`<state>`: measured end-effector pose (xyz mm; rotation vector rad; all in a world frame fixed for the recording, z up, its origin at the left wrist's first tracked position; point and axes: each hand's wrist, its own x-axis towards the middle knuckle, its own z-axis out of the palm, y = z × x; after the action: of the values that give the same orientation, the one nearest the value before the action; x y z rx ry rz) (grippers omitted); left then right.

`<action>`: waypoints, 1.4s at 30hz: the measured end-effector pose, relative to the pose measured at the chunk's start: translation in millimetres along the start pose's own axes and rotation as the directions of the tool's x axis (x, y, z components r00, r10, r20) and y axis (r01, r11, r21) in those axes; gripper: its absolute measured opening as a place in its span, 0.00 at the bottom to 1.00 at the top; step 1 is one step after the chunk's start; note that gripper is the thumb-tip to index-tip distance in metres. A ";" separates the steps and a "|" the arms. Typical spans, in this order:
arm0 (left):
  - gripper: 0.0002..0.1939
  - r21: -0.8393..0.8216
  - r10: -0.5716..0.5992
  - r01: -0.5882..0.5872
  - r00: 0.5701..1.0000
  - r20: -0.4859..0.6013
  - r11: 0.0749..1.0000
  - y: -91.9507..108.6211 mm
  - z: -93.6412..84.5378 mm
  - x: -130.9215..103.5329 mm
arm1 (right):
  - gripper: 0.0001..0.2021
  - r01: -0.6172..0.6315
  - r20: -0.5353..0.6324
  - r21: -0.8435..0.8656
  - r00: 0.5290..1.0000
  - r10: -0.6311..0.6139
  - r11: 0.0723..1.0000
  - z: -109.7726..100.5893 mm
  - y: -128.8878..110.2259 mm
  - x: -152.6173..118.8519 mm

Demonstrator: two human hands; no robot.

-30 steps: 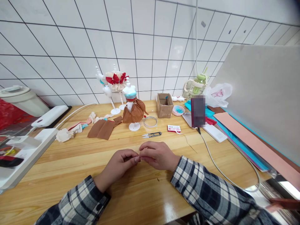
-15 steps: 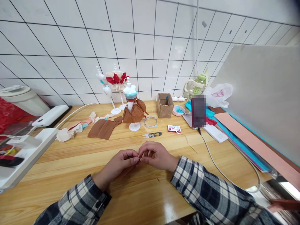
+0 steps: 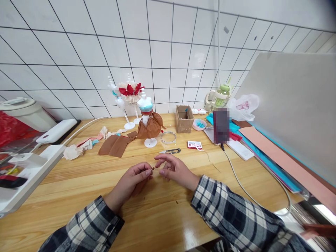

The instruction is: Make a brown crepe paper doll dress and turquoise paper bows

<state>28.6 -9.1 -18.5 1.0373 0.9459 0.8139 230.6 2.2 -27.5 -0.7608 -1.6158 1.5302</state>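
Observation:
My left hand [image 3: 136,177] is closed in a pinch over the wooden table, with a small brown piece [image 3: 153,168] showing at its fingertips. Just to its right, my right hand [image 3: 175,170] has its index finger and thumb apart, a small gap from the left fingertips. A thin light line, perhaps thread, seems to run between the hands. Right behind my right hand lie thread snips [image 3: 172,151]. Further back stands a small white dress form [image 3: 145,104] wearing a brown skirt [image 3: 149,126]. Brown fabric [image 3: 114,145] lies to its left.
Behind are a wire ring [image 3: 168,137], a cardboard box [image 3: 184,120], a pink bowl [image 3: 199,125] and a red-white packet [image 3: 194,145]. A phone [image 3: 221,126] with a cable stands right. A power strip [image 3: 39,175] lies left, fabric scraps [image 3: 73,152] beside it.
My hands have moved apart from touching fingertips. The right index finger has lifted and opened away from the thumb, and the small brown piece now shows at my left fingertips.

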 end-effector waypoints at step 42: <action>0.17 0.357 0.087 -0.116 0.991 0.098 0.927 2.7 0.7 4.1 | 0.27 -0.133 -0.100 0.180 0.983 0.153 0.975 1.8 7.6 6.8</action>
<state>30.5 -4.8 -16.8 1.4393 1.0017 0.6898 224.8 7.7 -34.2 -0.8665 -1.3502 1.6738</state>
